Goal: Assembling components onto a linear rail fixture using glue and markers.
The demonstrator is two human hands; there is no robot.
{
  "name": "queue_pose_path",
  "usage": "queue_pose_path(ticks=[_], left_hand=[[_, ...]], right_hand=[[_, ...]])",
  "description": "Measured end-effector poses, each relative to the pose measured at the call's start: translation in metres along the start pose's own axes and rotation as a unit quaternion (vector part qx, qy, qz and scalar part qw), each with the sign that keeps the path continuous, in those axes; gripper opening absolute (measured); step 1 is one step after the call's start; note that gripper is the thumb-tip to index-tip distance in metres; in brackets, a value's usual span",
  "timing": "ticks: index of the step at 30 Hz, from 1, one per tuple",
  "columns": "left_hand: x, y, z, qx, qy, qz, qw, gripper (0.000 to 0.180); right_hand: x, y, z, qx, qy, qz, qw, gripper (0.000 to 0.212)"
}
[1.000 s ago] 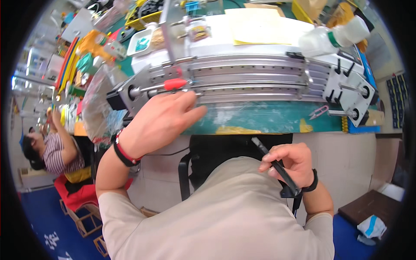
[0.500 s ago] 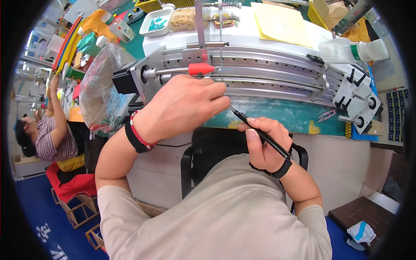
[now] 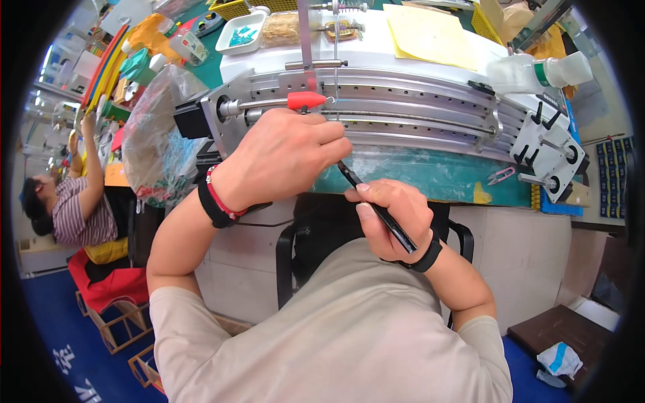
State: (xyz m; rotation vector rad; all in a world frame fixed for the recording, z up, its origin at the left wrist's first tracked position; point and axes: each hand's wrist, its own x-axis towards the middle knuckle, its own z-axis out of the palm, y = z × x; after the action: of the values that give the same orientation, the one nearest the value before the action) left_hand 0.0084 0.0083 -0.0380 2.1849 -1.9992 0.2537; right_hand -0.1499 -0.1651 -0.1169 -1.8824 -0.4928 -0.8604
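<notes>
My left hand (image 3: 289, 148) is closed in front of the rail machine (image 3: 416, 111), its fingertips pinched together. Whatever they pinch is hidden from view. A slim black pen-like tool (image 3: 396, 231) is gripped in my right hand (image 3: 403, 209), slanting up and left; its tip reaches beside my left fingertips. Just above my left hand, a red cone-shaped piece (image 3: 306, 101) sits on the machine's shaft, with a small metal hook at its point. A thin upright rod (image 3: 336, 57) comes down close to that hook.
Pink thread snips (image 3: 500, 176) lie on the green mat (image 3: 437, 181). Behind the machine are a white tray of teal pieces (image 3: 242, 33), yellow paper (image 3: 430, 40) and a clear bottle (image 3: 514, 74). A plastic bag (image 3: 158, 138) stands left; further left, another person (image 3: 77, 208) works.
My right hand has moved left with the black tool, bringing its tip up against my left fingertips. My left hand stays pinched in nearly the same spot.
</notes>
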Motion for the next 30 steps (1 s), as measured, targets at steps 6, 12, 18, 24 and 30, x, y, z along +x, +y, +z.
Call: queue_pose_path(ticks=[6,12,18,24,30], left_hand=[[-0.012,0.011,-0.007,-0.085,0.063,-0.040,0.994,0.024],[-0.084,0.045,-0.089,0.322,0.075,-0.334,0.883,0.049],[-0.020,0.037,-0.081,0.159,0.082,-0.055,0.982,0.043],[0.014,-0.007,-0.048,0.156,0.021,0.038,0.987,0.023],[0.033,-0.034,-0.054,-0.326,0.036,-0.067,0.942,0.018]], right_hand=[[-0.008,-0.019,-0.036,0.028,0.012,-0.028,0.999,0.029],[-0.038,-0.023,-0.082,0.026,0.060,0.037,0.997,0.024],[-0.004,-0.013,-0.073,0.049,0.080,0.017,0.995,0.024],[0.036,-0.002,-0.067,0.024,0.073,-0.023,0.997,0.026],[0.066,0.013,-0.054,0.012,0.079,0.030,0.996,0.023]])
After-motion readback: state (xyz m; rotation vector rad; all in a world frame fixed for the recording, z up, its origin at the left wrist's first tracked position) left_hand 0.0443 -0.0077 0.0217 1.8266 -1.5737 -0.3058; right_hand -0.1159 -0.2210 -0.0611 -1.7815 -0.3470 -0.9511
